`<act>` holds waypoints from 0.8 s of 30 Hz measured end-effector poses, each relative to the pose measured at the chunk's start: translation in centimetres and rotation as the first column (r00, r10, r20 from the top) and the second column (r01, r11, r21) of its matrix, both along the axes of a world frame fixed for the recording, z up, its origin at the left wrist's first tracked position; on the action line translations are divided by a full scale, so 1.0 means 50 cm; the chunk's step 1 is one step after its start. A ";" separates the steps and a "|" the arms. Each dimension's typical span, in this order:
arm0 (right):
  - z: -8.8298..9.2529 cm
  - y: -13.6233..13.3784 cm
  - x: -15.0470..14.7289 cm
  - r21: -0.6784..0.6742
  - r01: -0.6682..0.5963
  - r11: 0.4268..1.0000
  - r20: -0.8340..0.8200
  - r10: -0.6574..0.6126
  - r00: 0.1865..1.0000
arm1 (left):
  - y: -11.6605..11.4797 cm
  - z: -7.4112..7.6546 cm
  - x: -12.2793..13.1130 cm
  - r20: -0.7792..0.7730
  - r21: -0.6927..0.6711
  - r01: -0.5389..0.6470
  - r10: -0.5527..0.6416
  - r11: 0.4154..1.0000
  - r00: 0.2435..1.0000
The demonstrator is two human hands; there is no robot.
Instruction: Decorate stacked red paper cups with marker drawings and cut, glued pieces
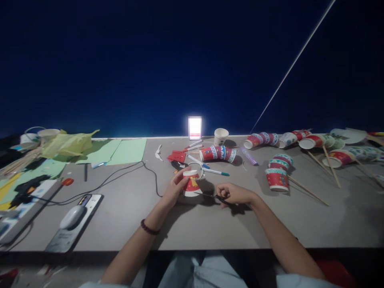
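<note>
My left hand [176,185] is closed around a red paper cup [191,184] with a yellow figure on it. A thin pale strip [201,173] curls off beside the cup. In my right hand [229,193] are black-handled scissors [220,197], their blades pointing left at the cup's lower right side. Whether the blades are parted I cannot tell. Just beyond the cup lie a teal-capped marker [220,173], a red piece of paper [176,156] and a string of joined patterned cups [218,153].
Several more joined cup pieces with wooden sticks [310,195] lie to the right. A white cup [221,137] stands at the back beside a bright screen [195,129]. On the left are a phone [90,212], a white mouse [71,217], a power strip [33,208], a black cable [112,176] and green sheets [127,152].
</note>
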State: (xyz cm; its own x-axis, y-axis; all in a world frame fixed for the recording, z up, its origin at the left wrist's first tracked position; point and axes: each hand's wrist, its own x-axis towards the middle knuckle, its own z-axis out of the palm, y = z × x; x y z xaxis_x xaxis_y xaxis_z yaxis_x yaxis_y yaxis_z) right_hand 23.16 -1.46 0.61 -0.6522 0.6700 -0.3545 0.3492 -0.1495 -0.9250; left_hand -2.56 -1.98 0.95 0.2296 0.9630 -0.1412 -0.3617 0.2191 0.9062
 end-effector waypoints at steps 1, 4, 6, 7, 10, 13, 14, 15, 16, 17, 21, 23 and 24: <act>0.000 0.000 0.000 -0.005 -0.005 1.000 0.002 0.005 1.000 | 0.000 0.000 0.000 0.000 0.005 -0.002 0.002 1.000 1.000; -0.001 0.000 0.001 -0.010 -0.018 1.000 0.009 0.018 1.000 | 0.000 -0.003 -0.002 -0.010 0.019 0.001 -0.001 1.000 1.000; -0.001 0.000 0.002 -0.001 -0.019 1.000 0.011 0.019 1.000 | 0.000 -0.005 -0.003 -0.020 0.016 0.013 -0.013 1.000 1.000; -0.001 -0.001 0.002 0.005 -0.017 1.000 0.011 0.017 1.000 | 0.000 -0.005 -0.004 -0.022 0.014 0.019 -0.018 1.000 1.000; -0.001 -0.001 0.002 0.013 -0.015 1.000 0.008 0.015 1.000 | -0.001 -0.004 -0.005 -0.037 0.020 0.028 -0.027 0.999 0.999; -0.002 -0.002 0.001 0.011 -0.018 1.000 -0.004 0.018 1.000 | -0.002 -0.003 -0.005 -0.052 0.032 0.024 -0.022 0.999 0.998; -0.001 -0.003 0.001 0.011 -0.017 1.000 -0.009 0.017 1.000 | -0.002 -0.003 -0.004 -0.052 0.034 0.024 -0.023 0.999 0.998; -0.001 -0.003 0.001 0.009 -0.016 1.000 -0.013 0.016 1.000 | -0.002 -0.003 -0.004 -0.048 0.037 0.024 -0.023 0.999 0.999; 0.000 -0.003 0.000 0.008 -0.015 1.000 -0.013 0.015 1.000 | -0.002 -0.003 -0.004 -0.047 0.038 0.026 -0.024 0.999 0.999; 0.001 -0.004 0.000 0.007 -0.014 1.000 -0.011 0.014 1.000 | -0.002 -0.004 -0.004 -0.048 0.039 0.029 -0.027 0.999 0.998; 0.002 -0.004 0.000 0.015 -0.015 1.000 0.010 0.015 1.000 | -0.001 -0.006 -0.004 -0.051 0.034 0.033 -0.031 0.999 0.998; 0.001 -0.003 0.000 0.014 -0.021 1.000 0.018 0.021 1.000 | -0.001 -0.007 -0.003 -0.052 0.031 0.034 -0.032 0.999 0.998; 0.001 -0.003 0.000 0.013 -0.026 1.000 0.019 0.025 1.000 | 0.000 -0.007 -0.003 -0.054 0.030 0.032 -0.030 0.999 0.998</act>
